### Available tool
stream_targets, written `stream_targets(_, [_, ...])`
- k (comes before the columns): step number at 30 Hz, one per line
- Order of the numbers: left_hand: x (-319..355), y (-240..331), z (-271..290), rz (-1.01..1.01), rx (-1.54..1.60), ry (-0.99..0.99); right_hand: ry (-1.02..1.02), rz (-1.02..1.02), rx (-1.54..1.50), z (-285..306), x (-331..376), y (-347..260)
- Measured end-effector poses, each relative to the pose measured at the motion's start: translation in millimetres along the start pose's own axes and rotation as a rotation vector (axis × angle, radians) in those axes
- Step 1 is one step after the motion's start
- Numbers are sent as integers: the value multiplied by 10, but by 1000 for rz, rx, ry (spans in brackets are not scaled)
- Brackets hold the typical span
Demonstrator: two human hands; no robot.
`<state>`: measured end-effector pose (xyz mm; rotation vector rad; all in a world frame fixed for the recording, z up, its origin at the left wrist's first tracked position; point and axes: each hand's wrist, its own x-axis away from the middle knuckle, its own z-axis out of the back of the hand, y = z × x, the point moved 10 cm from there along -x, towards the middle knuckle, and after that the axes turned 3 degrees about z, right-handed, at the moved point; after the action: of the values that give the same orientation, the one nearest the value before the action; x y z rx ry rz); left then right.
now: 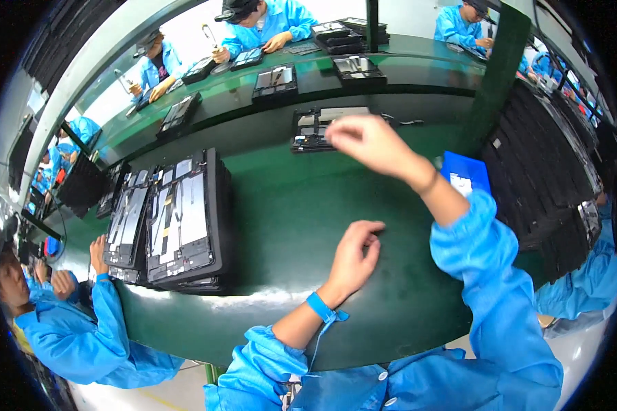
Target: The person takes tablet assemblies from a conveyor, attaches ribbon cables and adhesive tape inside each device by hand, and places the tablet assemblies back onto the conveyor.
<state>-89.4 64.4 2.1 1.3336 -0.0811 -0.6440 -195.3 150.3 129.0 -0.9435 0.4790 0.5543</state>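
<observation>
My right hand (373, 144) reaches forward over the far part of the green table (288, 198). Its fingers are pinched together in front of an opened tablet-like device in a black tray (308, 140); whatever they hold, if anything, is hidden. Part of that tray is behind the hand. Nearer to me, my left hand (353, 260) rests low over the table with its fingers loosely bent and apart, and nothing in them. A blue wristband (320, 307) with a cord circles my left wrist.
Stacked black trays with opened devices (182, 219) stand at the left. On the right are a blue bin (467, 171) and tall piles of black trays (541, 164). A green post (497, 75) rises behind. Co-workers sit at the far bench, and another person's hand (99, 257) touches the left stack.
</observation>
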Motion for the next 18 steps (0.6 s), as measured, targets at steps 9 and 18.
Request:
stream_targets(9, [52,78,-145,-127,-66,-59,-198,-359,918,59,-628,2343])
stream_targets(18, [54,69,-83,-103,4,-23,-523,-852,325,-240,-375,2495])
